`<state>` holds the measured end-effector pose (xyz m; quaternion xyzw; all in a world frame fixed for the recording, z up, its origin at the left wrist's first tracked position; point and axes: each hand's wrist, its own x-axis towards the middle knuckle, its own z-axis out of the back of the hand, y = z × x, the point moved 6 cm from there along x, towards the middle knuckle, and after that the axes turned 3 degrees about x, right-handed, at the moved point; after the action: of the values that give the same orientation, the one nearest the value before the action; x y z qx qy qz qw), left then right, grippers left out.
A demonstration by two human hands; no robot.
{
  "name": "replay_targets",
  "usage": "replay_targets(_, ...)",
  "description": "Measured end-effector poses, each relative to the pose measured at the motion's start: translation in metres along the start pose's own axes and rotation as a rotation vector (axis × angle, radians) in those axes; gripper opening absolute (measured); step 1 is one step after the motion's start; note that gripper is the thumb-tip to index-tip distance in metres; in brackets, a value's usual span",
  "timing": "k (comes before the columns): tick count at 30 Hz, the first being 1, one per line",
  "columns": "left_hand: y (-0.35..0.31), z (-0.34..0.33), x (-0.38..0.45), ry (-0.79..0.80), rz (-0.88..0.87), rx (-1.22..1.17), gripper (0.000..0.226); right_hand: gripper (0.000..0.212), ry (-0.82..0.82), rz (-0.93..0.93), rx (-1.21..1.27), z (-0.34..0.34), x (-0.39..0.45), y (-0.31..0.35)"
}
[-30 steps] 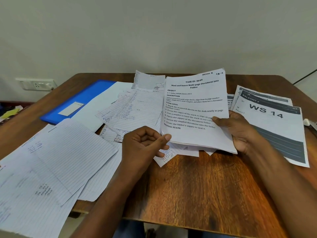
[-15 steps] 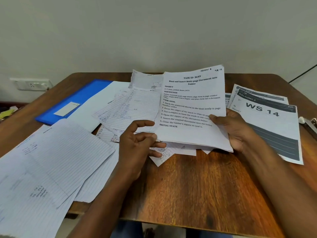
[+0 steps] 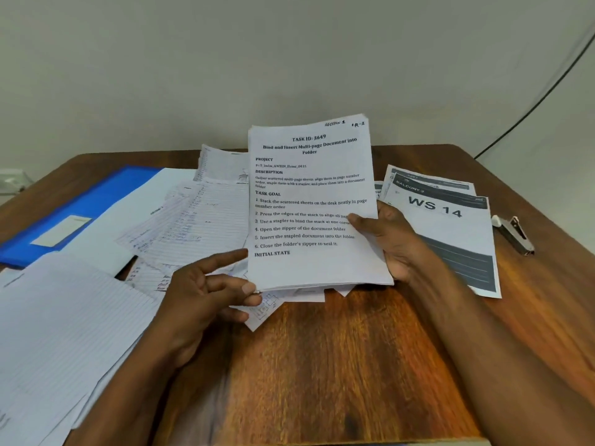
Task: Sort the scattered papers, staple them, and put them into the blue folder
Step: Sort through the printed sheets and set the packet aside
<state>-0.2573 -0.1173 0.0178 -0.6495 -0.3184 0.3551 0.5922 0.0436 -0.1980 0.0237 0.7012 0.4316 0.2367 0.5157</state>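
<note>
Since a second ago the stack (image 3: 314, 204) has tipped up steeper, and the left hand (image 3: 206, 296) has uncurled and reached to the stack's lower left corner. The right hand (image 3: 391, 243) holds the stack by its right edge, thumb across the printed top page, fingers behind. The left hand's fingers are straight and spread, with fingertips touching the corner rather than pinching it.

The stack stands tilted just above the table (image 3: 338, 365), over a few loose sheets whose corners poke out below it. Left of the stack lie the lined sheets (image 3: 196, 226), overlapping one another, and further left more lined pages (image 3: 64, 333) hang over the table's near edge. The folder (image 3: 83, 204) lies far left of the stack, partly under paper. Right of the stack sit the WS 14 prints (image 3: 447, 230), and beyond them the stapler (image 3: 515, 235).

The risks, as I judge them: the stack is held along one side only, so its lower sheets could fan out or slide free if the left hand nudges the corner. The sheets below it may get missed in sorting. The overhanging pages could slip to the floor if anything drags across them. Stapling before the edges are squared would bind them crooked.
</note>
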Motion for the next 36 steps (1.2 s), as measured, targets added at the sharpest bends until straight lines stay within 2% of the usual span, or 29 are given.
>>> replay_targets(4,-0.004,0.004,0.004,0.149,0.079,0.145,0.084,0.037,0.017,-0.019,-0.054,0.000,-0.001,0.000)
replay_targets(6,-0.015,0.005,0.009,0.181,0.077,0.198,0.071,0.037,0.030,-0.030,-0.087,0.000,-0.004,0.000)
replay_targets(8,-0.024,0.004,0.021,0.157,0.080,0.172,0.062,0.037,0.036,-0.042,-0.108,-0.001,-0.007,0.001)
replay_targets(10,-0.032,-0.004,0.037,0.125,0.068,0.163,0.044,0.036,0.056,-0.060,-0.123,-0.005,-0.012,0.002)
replay_targets(13,-0.035,-0.018,0.067,-0.036,0.016,0.165,0.021,0.036,0.085,-0.081,-0.153,-0.007,-0.020,0.005)
replay_targets(15,-0.035,-0.024,0.084,-0.216,-0.020,0.128,0.019,0.036,0.079,-0.085,-0.185,-0.004,-0.023,0.005)
replay_targets(17,-0.035,-0.032,0.096,-0.308,-0.061,0.126,0.022,0.034,0.064,-0.082,-0.226,0.002,-0.026,0.004)
replay_targets(21,-0.030,-0.051,0.108,-0.296,-0.073,0.218,0.028,0.029,0.029,-0.069,-0.345,0.017,-0.035,0.005)
replay_targets(25,-0.026,-0.068,0.110,-0.265,-0.083,0.245,0.029,0.028,0.006,-0.087,-0.359,0.028,-0.042,0.010)
replay_targets(32,-0.004,-0.080,0.114,-0.099,-0.008,0.129,0.025,0.018,-0.206,0.009,-0.433,0.042,-0.029,0.008)
replay_targets(36,-0.002,-0.077,0.125,-0.181,-0.015,0.162,0.026,0.026,-0.198,0.008,-0.499,0.037,-0.034,0.005)
